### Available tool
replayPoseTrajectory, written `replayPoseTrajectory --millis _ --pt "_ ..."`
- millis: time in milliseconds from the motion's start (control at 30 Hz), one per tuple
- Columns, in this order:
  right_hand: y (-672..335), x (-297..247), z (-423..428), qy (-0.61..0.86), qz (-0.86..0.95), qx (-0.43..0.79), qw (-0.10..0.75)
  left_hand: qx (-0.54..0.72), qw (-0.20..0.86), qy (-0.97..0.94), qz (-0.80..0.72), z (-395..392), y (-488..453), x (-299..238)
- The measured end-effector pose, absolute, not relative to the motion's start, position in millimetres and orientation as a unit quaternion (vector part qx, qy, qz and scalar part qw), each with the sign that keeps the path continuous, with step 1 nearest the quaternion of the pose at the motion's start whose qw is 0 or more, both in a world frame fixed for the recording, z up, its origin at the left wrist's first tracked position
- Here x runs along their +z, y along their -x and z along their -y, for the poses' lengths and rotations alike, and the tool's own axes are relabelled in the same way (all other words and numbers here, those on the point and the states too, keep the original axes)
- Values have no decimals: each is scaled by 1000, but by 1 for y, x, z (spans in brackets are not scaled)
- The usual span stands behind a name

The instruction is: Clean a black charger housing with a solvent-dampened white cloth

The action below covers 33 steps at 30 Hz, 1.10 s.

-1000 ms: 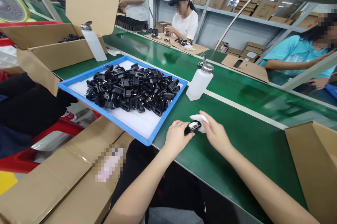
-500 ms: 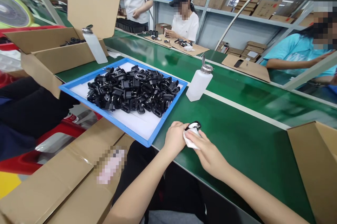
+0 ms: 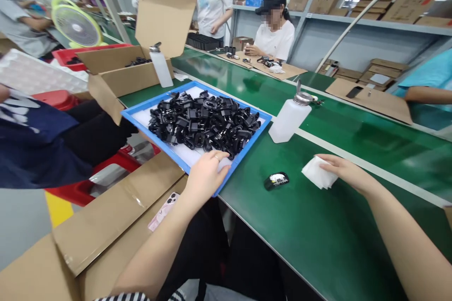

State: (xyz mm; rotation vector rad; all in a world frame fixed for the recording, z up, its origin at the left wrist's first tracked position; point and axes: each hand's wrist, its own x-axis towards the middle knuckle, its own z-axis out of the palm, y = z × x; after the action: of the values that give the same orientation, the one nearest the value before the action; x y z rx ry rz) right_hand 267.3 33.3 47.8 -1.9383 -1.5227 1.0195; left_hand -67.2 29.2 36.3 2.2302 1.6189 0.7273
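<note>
My left hand (image 3: 207, 174) reaches over the near corner of a blue tray (image 3: 144, 126), its fingers curled beside the heap of black plastic parts (image 3: 205, 124); whether it holds one is hidden. One black part with a white label (image 3: 276, 181) lies alone on the green belt between my hands. My right hand (image 3: 344, 172) rests on the belt and pinches a white cloth (image 3: 318, 173). A white dispenser bottle (image 3: 290, 116) stands behind the cloth.
An open cardboard box (image 3: 120, 72) with a second bottle (image 3: 161, 66) sits beyond the tray. Cardboard flaps (image 3: 116, 211) with a phone (image 3: 165, 205) lie at my left. A seated person (image 3: 42, 145) is at left; other workers sit across the belt.
The black part has been put down on the belt. My left hand moved left to the tray, my right hand moved right with the cloth. The view shifted to the left.
</note>
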Motion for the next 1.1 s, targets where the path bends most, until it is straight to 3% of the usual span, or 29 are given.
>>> replayPoseTrajectory --millis 133,367,500,567,633,733,833,933,1100 --pt "-275 32 -36 718 602 147 315 188 89 -788 -580 -55 76 39" --pt "-270 25 -26 705 625 140 305 72 -5 -840 -539 -71 56 36" --pt "-254 41 -19 704 626 134 308 129 -16 -843 -522 -73 61 36" --pt "-241 50 -12 691 629 124 334 230 28 -829 -508 -67 63 38" --pt "-225 57 -4 666 623 151 381 359 138 -786 -484 -54 59 41" --pt "-197 60 9 559 615 326 450 490 371 -677 -404 -30 39 43" --pt "-171 56 22 415 588 531 447 514 524 -601 -316 -9 9 39" --pt "-159 52 29 395 551 567 467 510 576 -569 -292 0 -15 34" --pt "-170 52 22 456 557 462 518 452 577 -582 -353 -6 -21 28"
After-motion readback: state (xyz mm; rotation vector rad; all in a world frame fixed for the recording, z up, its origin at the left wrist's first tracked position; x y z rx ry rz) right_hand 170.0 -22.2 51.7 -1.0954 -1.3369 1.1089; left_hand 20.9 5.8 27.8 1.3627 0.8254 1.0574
